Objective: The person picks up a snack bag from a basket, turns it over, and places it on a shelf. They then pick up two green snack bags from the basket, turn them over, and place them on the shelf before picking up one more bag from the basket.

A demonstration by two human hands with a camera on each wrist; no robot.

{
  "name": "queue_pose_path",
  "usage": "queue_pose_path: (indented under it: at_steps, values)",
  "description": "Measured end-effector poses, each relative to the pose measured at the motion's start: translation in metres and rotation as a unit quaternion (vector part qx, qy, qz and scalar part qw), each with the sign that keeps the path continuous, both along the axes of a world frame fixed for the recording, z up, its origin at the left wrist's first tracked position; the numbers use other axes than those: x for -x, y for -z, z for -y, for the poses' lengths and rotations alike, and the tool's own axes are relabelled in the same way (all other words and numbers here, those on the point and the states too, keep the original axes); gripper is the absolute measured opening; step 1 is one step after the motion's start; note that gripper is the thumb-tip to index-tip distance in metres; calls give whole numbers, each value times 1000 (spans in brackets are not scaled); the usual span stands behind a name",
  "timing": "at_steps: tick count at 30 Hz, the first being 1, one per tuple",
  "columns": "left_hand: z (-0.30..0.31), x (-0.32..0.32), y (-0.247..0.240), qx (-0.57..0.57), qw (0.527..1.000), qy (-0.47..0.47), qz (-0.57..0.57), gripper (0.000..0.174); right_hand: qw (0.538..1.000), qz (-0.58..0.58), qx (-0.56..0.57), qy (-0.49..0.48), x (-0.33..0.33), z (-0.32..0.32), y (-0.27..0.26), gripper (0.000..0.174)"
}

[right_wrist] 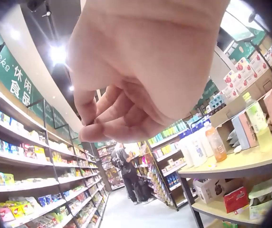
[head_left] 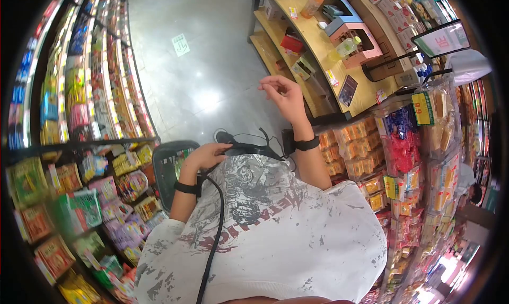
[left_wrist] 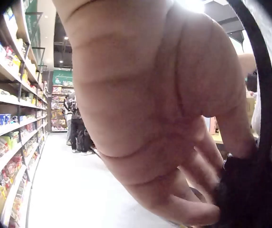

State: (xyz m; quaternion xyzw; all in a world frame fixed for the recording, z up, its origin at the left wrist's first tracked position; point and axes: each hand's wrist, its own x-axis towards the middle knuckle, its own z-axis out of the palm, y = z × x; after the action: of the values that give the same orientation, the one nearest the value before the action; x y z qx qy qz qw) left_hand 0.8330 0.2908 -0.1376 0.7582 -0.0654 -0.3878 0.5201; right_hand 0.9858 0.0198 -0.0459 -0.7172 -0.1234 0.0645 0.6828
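Observation:
My left hand (head_left: 208, 156) is low at the front of the white patterned shirt (head_left: 254, 198), fingers extended beside a black bag (head_left: 254, 151) at the waist. In the left wrist view, the thumb and fingers of the left hand (left_wrist: 150, 95) reach to a dark black item (left_wrist: 250, 194) that partly hides the fingertips. Raised ahead of the body, my right hand (head_left: 282, 96) has loosely bent fingers with nothing between them. Its nearest thing is the wooden display table (head_left: 313, 39). The right wrist view shows the right hand (right_wrist: 136, 71) with relaxed, bent fingers too.
A dark shopping basket (head_left: 159, 169) stands beside the left forearm. Snack shelves (head_left: 79, 65) line the left side. Bottles (head_left: 313, 3), boxes and a phone-like dark rectangle (head_left: 348, 90) lie on the table. Packaged goods (head_left: 360, 145) hang at right. A person (right_wrist: 124, 166) stands farther down the aisle.

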Motion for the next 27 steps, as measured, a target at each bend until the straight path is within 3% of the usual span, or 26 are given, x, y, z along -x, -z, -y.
queue_pose_path:
  at_steps: [5,10,15,21,27]
  values:
    - [-19,-66,0,-32,997,51,-41,51,999,11,18,-23,-54,-18,3,16]
    - [-33,-105,29,-12,998,11,-53,51,999,5,44,-31,-107,-19,-1,15]
    - [-5,-150,12,19,993,-64,-93,55,996,8,42,-78,-169,-18,-3,15]
    - [27,-206,1,-20,992,-71,-104,54,988,34,44,-146,-225,-5,-1,17]
    - [36,-220,1,-18,985,-99,-139,57,985,34,23,-168,-251,-4,8,15]
